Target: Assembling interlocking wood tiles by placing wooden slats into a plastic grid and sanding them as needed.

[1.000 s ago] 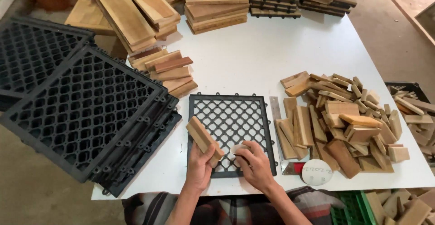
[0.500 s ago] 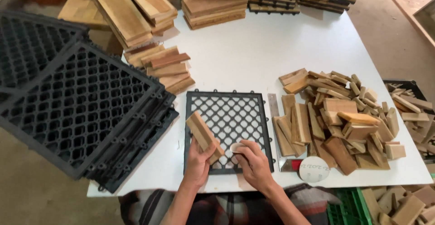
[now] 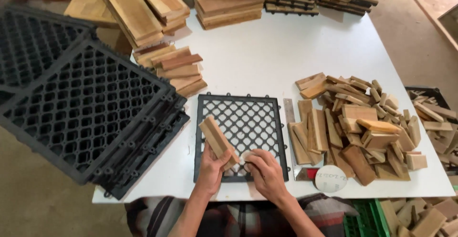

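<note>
Hands unmoved, left hand (image 3: 212,163) gripping wooden block (image 3: 217,141), right hand (image 3: 265,170) pressing sanding pad (image 3: 246,157)

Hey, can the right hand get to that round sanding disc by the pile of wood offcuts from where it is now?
Probably yes. The sanding disc lies flat on the white table just to the right of the right hand, with only a metal ruler between them and nothing on top. The hand seems to be holding a small pale piece, though.
</note>
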